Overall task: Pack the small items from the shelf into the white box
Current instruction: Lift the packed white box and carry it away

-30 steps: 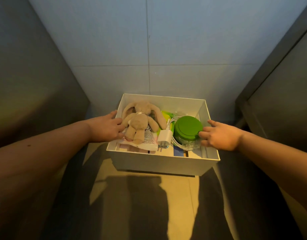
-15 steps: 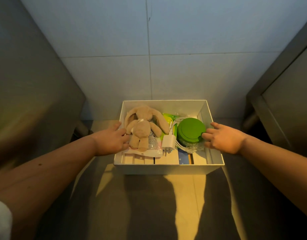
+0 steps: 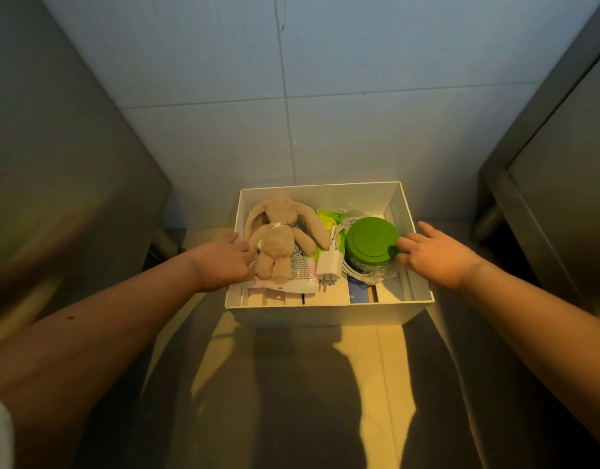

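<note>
The white box [image 3: 325, 313] sits low on the tiled floor between two cabinets. Inside lie a beige plush bunny [image 3: 278, 242], a white charger plug [image 3: 329, 267] with its cable, a round green-lidded container [image 3: 371, 242], a yellow-green packet [image 3: 327, 218] and a printed white pouch [image 3: 300, 275]. My left hand [image 3: 220, 262] grips the box's left wall, fingers inside beside the bunny. My right hand [image 3: 433, 255] grips the right wall, fingertips curled inside against the green lid.
Grey metal cabinets stand close on the left [image 3: 55, 164] and right [image 3: 562, 164]. A pale tiled wall [image 3: 359, 96] rises right behind the box. Shadowed floor tiles [image 3: 291, 384] stretch in front of it toward me.
The box has moved away from me toward the wall and lower, with both hands staying on its side walls. The items inside have kept their places.
</note>
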`<state>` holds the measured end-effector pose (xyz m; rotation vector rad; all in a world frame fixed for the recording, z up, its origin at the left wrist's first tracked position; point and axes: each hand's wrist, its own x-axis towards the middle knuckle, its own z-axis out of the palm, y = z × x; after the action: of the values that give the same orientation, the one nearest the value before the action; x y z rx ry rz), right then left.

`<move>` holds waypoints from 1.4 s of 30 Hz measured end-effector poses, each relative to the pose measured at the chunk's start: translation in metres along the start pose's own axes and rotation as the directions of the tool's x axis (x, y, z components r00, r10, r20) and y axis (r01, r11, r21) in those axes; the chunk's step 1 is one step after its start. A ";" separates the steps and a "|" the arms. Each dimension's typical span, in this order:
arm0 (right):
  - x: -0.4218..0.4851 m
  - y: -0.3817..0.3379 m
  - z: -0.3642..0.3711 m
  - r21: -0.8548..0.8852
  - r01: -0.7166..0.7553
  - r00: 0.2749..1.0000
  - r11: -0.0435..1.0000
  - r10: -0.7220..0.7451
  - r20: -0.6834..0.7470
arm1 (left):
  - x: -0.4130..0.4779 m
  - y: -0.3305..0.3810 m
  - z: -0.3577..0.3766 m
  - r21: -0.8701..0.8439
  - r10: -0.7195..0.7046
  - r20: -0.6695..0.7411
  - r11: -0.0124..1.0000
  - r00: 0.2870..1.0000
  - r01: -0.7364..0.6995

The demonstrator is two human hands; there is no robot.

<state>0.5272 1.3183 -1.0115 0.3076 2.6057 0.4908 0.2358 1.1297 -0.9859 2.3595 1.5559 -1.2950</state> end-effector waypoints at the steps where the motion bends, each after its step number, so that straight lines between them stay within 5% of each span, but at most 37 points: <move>1: -0.003 -0.001 -0.001 0.022 -0.019 1.000 1.000 0.020 -0.018 | -0.002 0.002 0.000 -0.012 -0.009 -0.002 1.000 1.000 0.009; 9: -0.025 -0.007 -0.007 0.382 -0.053 0.958 0.923 0.155 -0.240 | -0.014 0.010 -0.011 -0.166 -0.164 -0.025 0.973 0.986 0.158; 14: -0.020 -0.033 -0.028 0.576 -0.017 0.901 0.817 0.263 -0.346 | -0.011 0.030 -0.017 -0.488 -0.352 -0.207 0.846 0.913 0.216; 20: -0.010 -0.065 -0.027 0.510 -0.020 0.960 0.860 0.158 -0.230 | 0.007 0.063 -0.018 -0.628 -0.493 -0.315 0.749 0.811 0.212; 42: -0.006 -0.057 -0.001 0.455 -0.123 0.971 0.882 0.202 -0.128 | 0.014 0.075 0.000 -0.570 -0.447 -0.331 0.796 0.831 0.201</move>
<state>0.5250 1.2641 -1.0305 0.6669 2.8565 -0.0429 0.2963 1.1027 -1.0244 2.1645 2.1863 -0.2391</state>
